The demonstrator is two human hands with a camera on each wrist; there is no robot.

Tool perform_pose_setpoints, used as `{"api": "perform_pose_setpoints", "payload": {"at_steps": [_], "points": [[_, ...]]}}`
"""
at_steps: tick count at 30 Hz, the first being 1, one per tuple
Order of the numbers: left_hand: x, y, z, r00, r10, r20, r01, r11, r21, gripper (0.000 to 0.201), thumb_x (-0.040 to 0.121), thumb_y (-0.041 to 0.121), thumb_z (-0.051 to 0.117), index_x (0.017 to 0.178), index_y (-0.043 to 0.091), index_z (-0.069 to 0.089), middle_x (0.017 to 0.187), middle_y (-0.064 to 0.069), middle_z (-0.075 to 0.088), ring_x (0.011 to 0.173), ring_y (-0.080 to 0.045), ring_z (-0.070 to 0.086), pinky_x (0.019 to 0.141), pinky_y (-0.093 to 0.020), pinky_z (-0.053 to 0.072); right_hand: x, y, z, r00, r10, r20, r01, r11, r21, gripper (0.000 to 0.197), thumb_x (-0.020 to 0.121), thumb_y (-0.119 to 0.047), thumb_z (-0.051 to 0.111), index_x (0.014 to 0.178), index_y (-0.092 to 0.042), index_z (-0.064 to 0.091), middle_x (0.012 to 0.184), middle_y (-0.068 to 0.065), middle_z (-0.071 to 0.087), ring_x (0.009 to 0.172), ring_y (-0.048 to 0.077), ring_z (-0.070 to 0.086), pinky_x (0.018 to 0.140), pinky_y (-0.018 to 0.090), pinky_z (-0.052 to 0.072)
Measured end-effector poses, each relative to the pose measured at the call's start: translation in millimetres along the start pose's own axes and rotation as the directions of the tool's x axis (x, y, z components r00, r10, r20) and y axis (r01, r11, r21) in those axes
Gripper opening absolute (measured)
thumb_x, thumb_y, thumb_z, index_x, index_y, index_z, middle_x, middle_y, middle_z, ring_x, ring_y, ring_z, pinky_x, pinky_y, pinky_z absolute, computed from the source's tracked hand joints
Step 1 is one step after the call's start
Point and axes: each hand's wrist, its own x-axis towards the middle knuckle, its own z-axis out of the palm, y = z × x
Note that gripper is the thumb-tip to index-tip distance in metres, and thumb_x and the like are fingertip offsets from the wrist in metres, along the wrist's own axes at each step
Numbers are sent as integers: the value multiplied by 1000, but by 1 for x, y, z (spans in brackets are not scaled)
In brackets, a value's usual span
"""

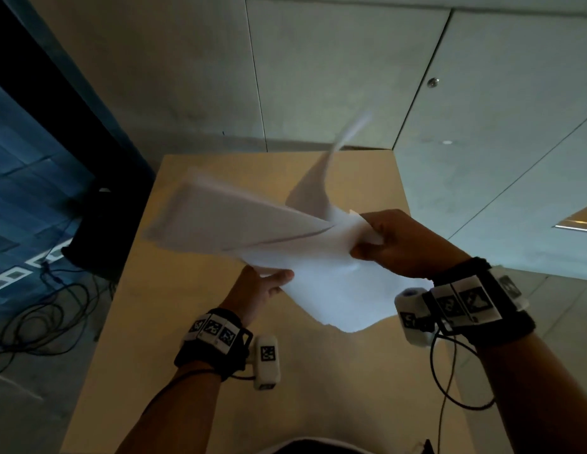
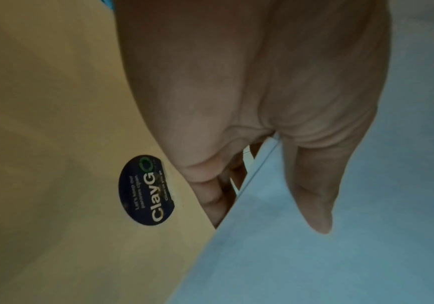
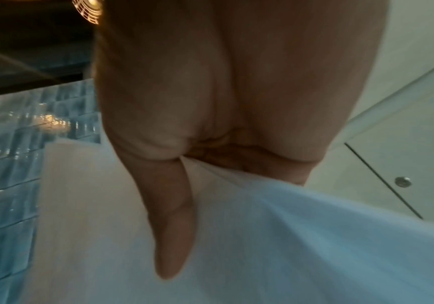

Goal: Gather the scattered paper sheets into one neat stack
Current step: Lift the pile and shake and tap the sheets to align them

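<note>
Both hands hold a bundle of white paper sheets point(image 1: 279, 237) in the air above the tan table point(image 1: 194, 322). My left hand point(image 1: 262, 283) grips the bundle's near edge from below, thumb on top of the paper sheets point(image 2: 314, 257) and fingers under them. My right hand point(image 1: 384, 237) pinches the right end, its thumb lying across the paper sheets point(image 3: 262, 246). One sheet point(image 1: 321, 178) curls upward at the far side, blurred. The sheets lie uneven, fanned at different angles.
A dark round sticker point(image 2: 145, 190) sits on the table under my left hand. Black cables point(image 1: 40, 309) trail over the floor at the left beside a dark object point(image 1: 99, 231). Pale wall panels point(image 1: 351, 77) rise behind the table.
</note>
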Motion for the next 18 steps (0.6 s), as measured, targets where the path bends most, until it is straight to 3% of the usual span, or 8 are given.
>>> {"api": "perform_pose_setpoints", "payload": {"at_steps": [3,5,7,10,13,15,16,18], "points": [[1,-8,5,999,-26,-39,24,999,-30,44,68,32,87,103,10,73,112,-21,66,119,-51,53,97,-49,44,5,-10,-6,999,10,50,-7,998,-60,18,83,-9,66,101,-9,69,97,5,72,91,21,66,79,33,51],[2,-11,5,998,-41,-47,38,997,-69,31,72,20,82,99,8,73,113,-22,68,116,-43,60,102,-51,44,7,-8,-6,999,29,41,-26,998,-58,17,83,-9,66,100,-10,69,97,4,72,92,21,67,79,33,52],[0,-8,6,999,-14,-36,12,997,-74,33,72,20,83,102,10,73,119,-21,68,115,-36,63,105,-53,43,7,-2,-5,999,43,18,-42,999,-15,16,82,-9,67,98,-10,69,96,6,73,91,23,68,83,43,55],[0,4,0,990,54,-129,-48,997,53,27,79,21,78,99,4,73,94,-7,76,95,-20,72,86,-32,55,9,10,-3,996,63,-57,-57,994,98,16,81,-8,69,96,-10,70,97,8,73,94,26,68,89,51,53],[4,23,-3,943,225,-246,-177,963,203,47,78,28,78,95,-14,64,79,-7,71,75,-16,71,70,-29,54,11,18,-1,983,77,-169,-38,974,225,18,81,-5,70,100,-4,71,101,13,74,97,26,69,92,51,52],[5,39,-2,887,348,-303,-246,912,329,34,79,21,78,94,-8,67,75,0,65,66,6,64,67,-12,51,12,22,4,964,79,-253,1,953,303,16,82,-5,70,98,-7,72,102,14,74,97,28,69,92,51,53],[4,47,-1,863,395,-315,-269,887,375,27,80,16,76,96,-4,70,76,4,65,67,12,63,65,-5,48,14,25,6,950,98,-297,14,935,354,15,81,-6,71,94,-14,73,101,14,74,97,28,70,92,51,54],[5,58,0,828,456,-328,-315,860,401,25,81,16,75,100,1,70,91,-1,73,86,-1,70,76,-13,53,17,32,13,913,171,-370,33,874,485,20,78,-8,74,86,-26,74,97,6,75,94,27,71,90,49,55]]}}
